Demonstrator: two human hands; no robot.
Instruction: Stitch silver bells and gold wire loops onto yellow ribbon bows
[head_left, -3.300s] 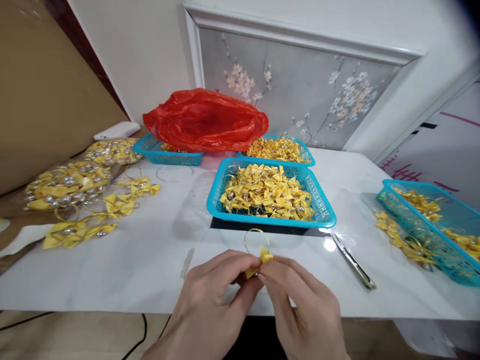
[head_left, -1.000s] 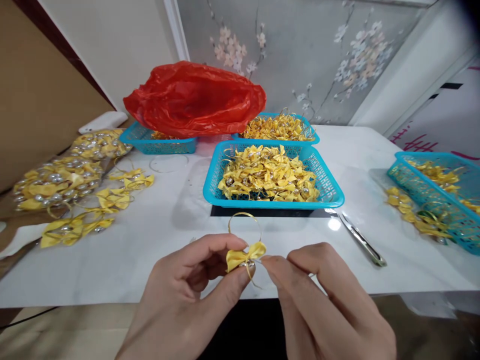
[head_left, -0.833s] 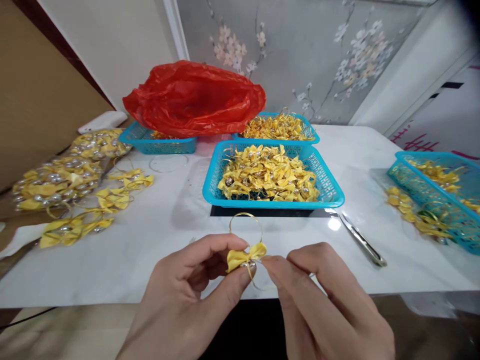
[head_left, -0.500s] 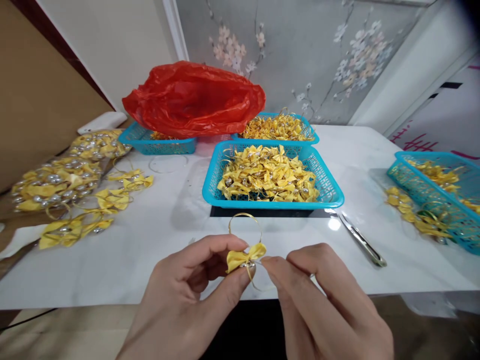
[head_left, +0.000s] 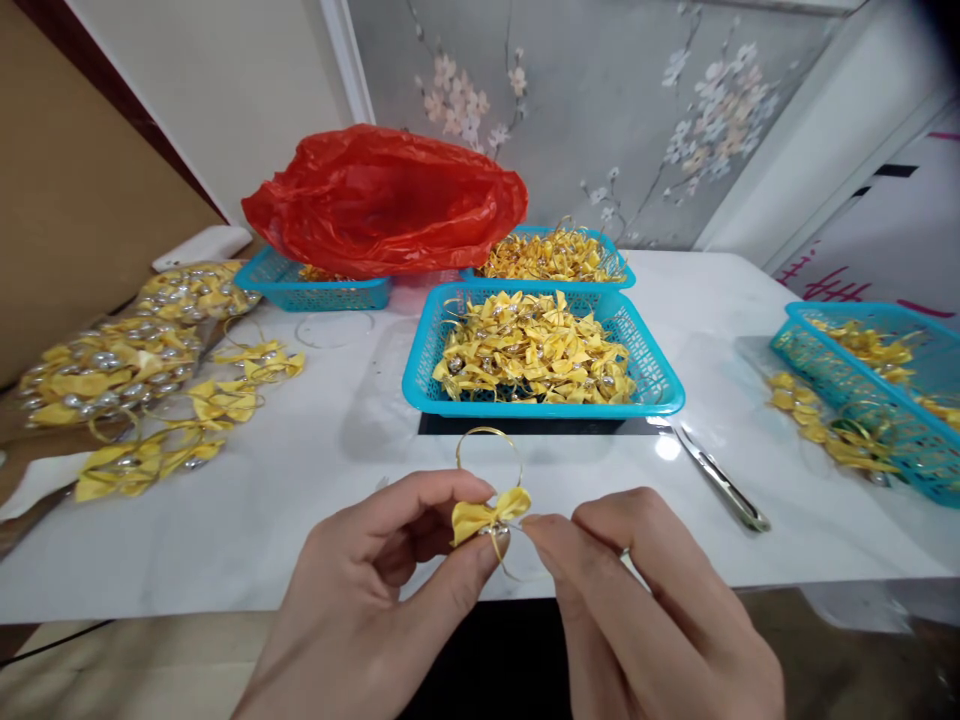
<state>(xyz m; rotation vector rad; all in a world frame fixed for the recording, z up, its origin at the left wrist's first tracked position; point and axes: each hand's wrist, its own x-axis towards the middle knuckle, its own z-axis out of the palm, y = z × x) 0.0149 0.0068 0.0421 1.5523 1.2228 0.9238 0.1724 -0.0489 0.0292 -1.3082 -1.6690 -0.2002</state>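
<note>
Between the thumb and forefinger of my left hand (head_left: pixel 390 590) is a yellow ribbon bow (head_left: pixel 480 517) with silvery beads at its middle. A thin gold cord loop (head_left: pixel 491 432) rises above the bow, and a cord end curves below it. My right hand (head_left: pixel 652 590) is pinched closed just right of the bow, its fingertips on a thin strand that runs to the beads. Most of that strand is hidden by the fingers. Ahead of both hands stands a blue basket (head_left: pixel 544 409) heaped with yellow bows (head_left: pixel 532 345).
A craft knife (head_left: pixel 724 480) lies to the right. Another blue basket (head_left: pixel 862 375) stands at the far right, with beaded bows (head_left: pixel 799 405) beside it. A red plastic bag (head_left: pixel 382 205) covers part of a back basket (head_left: pixel 322 293). Bagged bows (head_left: pixel 105 365) and loose bows (head_left: pixel 225 400) lie left.
The view has shifted very slightly. Both hands keep the same hold on the bow and the strand, with no other visible movement.
</note>
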